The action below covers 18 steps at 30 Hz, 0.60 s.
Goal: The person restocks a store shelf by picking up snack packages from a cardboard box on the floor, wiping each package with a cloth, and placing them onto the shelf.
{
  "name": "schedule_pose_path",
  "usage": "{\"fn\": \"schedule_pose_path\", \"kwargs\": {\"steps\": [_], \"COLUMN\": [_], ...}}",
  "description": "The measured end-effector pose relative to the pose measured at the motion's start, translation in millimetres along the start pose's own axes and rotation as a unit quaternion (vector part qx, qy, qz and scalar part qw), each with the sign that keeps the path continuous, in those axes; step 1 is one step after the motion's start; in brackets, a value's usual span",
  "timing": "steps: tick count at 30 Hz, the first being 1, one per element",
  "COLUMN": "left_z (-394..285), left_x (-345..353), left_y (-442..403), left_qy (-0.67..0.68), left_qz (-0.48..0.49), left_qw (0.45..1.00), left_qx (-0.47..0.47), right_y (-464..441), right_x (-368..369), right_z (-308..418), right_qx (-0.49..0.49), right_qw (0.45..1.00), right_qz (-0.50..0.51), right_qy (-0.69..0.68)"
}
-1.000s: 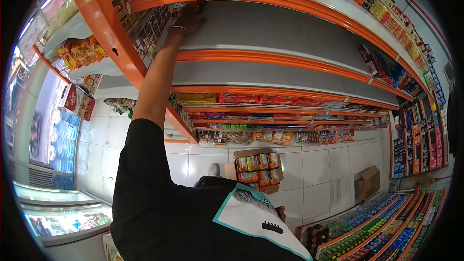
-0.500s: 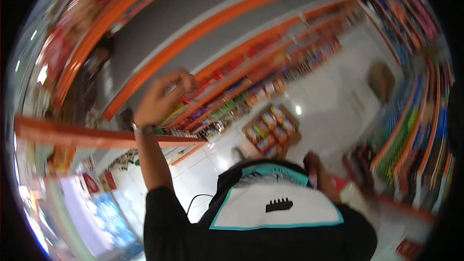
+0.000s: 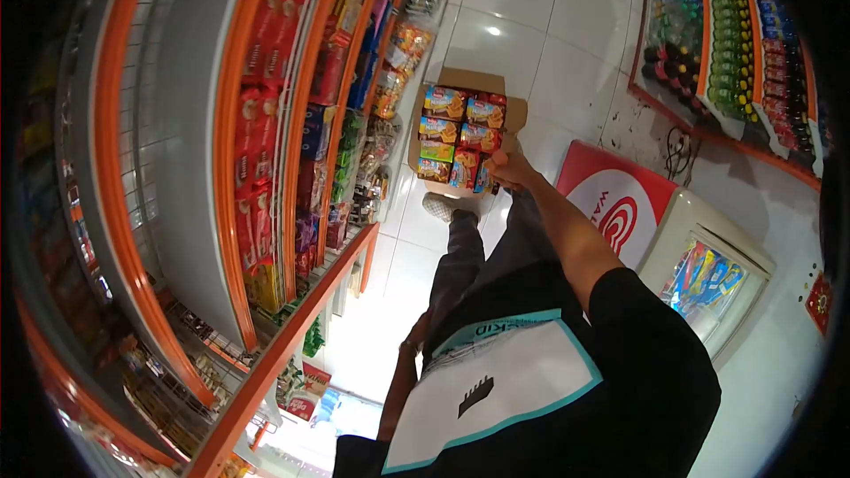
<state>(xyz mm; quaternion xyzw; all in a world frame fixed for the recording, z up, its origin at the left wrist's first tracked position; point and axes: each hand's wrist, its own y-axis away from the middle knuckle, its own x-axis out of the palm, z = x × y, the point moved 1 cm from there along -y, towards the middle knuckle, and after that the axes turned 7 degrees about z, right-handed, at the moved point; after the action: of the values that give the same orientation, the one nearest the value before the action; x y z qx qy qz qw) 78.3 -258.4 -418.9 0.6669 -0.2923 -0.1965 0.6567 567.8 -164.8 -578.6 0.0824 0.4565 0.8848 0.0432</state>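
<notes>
On the floor stands an open cardboard carton (image 3: 414, 146) packed with several blue, red and yellow snack packs (image 3: 438, 130). My right hand (image 3: 509, 168) reaches down to the carton's near right corner, beside a bluish pack. Its fingers are curled, and what they hold is hidden. Against my leg, low on the left, is my left hand (image 3: 416, 334); its fingers are mostly out of sight.
Orange-edged shelves (image 3: 235, 124) with red packs (image 3: 266, 124) rise on the left. A chest freezer (image 3: 708, 221) with a red panel stands right. Racks of bottles (image 3: 730, 44) line the far right. My shoe (image 3: 438, 205) is near the carton.
My view has turned and steadied toward the carton. My left hand has dropped from in front of the shelves to my leg. My right hand has come to the carton.
</notes>
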Motion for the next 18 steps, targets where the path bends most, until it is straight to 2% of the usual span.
{"fn": "schedule_pose_path", "kwargs": {"steps": [1,3,5,6,7,8,9,10,11,12,14,15,16,18], "left_z": [25.5,12.0,-2.3,-40.3,-60.6,-78.8,-87.0,-93.8,-107.2,-110.9,-115.5,-117.3,-118.6,-116.6], "left_x": [-8.9,-7.7,-9.4,3.9,13.5,14.4,13.9,11.9,12.0,7.4,3.5,2.3,3.1,5.4], "left_y": [-9.0,10.8,24.9,45.0,55.3,60.8,60.9,61.2,66.7,66.6,66.5,65.8,65.7,69.1], "left_qy": [0.035,-0.038,-0.086,-0.087,-0.05,-0.035,-0.041,-0.048,-0.098,-0.136,-0.121,-0.103,-0.104,-0.074], "left_qz": [0.033,0.015,-0.006,-0.021,-0.064,-0.048,-0.055,-0.061,-0.069,-0.076,-0.119,-0.127,-0.125,-0.139], "left_qw": [0.999,0.999,0.996,0.996,0.996,0.997,0.996,0.994,0.988,0.979,0.975,0.975,0.975,0.98], "left_qx": [-0.007,0.023,0.018,0.003,0.044,0.043,0.062,0.081,0.093,0.131,0.145,0.152,0.151,0.118], "right_y": [-26.0,-90.5,-98.2,-79.7,-61.7,-46.7,-35.5,-31.5,-52.5,-52.8,-47.7,-48.3,-52.5,-67.0], "right_x": [3.4,6.2,28.2,36.2,39.7,34.9,32.4,35.5,38.0,39.3,37.2,34.6,34.2,37.6], "right_z": [-23.4,-62.0,-77.9,-53.5,-39.3,-24.2,-16.2,-18.9,-53.1,-58.0,-67.0,-73.9,-77.2,-86.4], "right_qx": [0.001,0.028,0.059,0.002,-0.054,-0.047,-0.004,0.039,0.057,0.064,0.122,0.15,0.151,0.146], "right_qw": [0.999,0.997,0.991,0.946,0.844,0.847,0.903,0.937,0.929,0.929,0.894,0.903,0.901,0.925], "right_qz": [-0.024,-0.049,-0.073,-0.308,-0.525,-0.521,-0.429,-0.33,-0.252,-0.251,-0.381,-0.306,-0.307,-0.227], "right_qy": [0.026,0.06,0.091,0.095,0.097,0.096,-0.006,-0.11,-0.263,-0.265,-0.2,-0.264,-0.265,-0.268]}}
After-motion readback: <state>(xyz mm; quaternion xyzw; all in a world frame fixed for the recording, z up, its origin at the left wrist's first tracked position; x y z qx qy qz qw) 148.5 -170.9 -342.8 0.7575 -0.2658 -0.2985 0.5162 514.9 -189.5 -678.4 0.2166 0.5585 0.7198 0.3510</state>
